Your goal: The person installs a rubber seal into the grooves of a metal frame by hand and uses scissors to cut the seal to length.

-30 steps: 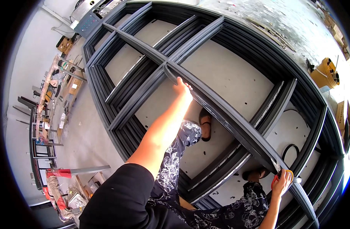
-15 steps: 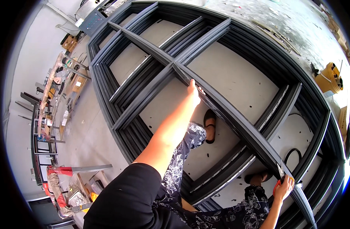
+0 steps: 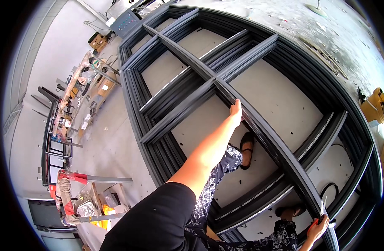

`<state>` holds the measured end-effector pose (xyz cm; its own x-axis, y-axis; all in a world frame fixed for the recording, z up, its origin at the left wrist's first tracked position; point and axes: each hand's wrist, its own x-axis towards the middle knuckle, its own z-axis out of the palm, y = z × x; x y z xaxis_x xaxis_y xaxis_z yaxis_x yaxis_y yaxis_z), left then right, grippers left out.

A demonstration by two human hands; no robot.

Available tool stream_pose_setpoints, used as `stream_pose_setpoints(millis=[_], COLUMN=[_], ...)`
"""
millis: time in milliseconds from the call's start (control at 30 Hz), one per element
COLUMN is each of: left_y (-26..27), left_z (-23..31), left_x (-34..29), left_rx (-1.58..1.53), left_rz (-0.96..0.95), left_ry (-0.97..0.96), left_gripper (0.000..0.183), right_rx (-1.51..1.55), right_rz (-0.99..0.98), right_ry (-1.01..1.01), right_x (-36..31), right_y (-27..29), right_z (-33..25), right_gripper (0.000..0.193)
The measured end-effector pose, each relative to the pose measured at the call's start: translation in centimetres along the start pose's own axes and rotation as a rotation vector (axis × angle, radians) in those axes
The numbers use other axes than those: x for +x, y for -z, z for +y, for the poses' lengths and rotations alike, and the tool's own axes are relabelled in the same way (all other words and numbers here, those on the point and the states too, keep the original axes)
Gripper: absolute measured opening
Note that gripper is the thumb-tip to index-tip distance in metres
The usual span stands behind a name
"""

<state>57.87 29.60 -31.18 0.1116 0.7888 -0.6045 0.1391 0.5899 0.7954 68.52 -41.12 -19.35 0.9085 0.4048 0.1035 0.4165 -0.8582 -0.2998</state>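
A stack of dark grey metal window frames (image 3: 259,115), split by crossbars, surrounds me. My left hand (image 3: 236,111) reaches to the long middle bar. It is closed on the bar's near edge, thumb on top, its other fingers mostly hidden. A glossy black strip (image 3: 262,140) runs along that edge below the hand. Farther down the same bar, at the lower right, my right hand (image 3: 320,228) grips a pair of scissors (image 3: 323,206). Their orange-red handles are in my fingers and the bright blades point away from me, beside the bar.
My feet stand on the floor inside the frame openings. A black ring-shaped coil (image 3: 329,192) lies in the right opening. To the left is a rack with padded red ends (image 3: 77,178). Beyond the frames are a yellow bucket (image 3: 374,106) and long thin strips (image 3: 324,56).
The view has swung, so the frames appear farther right and lower. My left hand stays at about the same place on the bar. More of the scissor blades shows now.
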Motion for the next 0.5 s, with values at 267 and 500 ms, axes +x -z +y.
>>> stream_pose_setpoints(millis=[267, 500], left_y=[-2.8, -0.6], left_z=[1.4, 2.6], left_x=[-4.9, -4.8], left_rx=[0.206, 0.185], left_rz=[-0.072, -0.2], left_ry=[-0.024, 0.056], left_gripper=[0.055, 0.061], right_rx=[-0.036, -0.032], right_rz=[0.022, 0.053], right_ry=[-0.021, 0.006], right_x=[0.4, 0.3], right_y=[1.7, 1.5], right_z=[0.1, -0.2], right_gripper=[0.045, 0.046])
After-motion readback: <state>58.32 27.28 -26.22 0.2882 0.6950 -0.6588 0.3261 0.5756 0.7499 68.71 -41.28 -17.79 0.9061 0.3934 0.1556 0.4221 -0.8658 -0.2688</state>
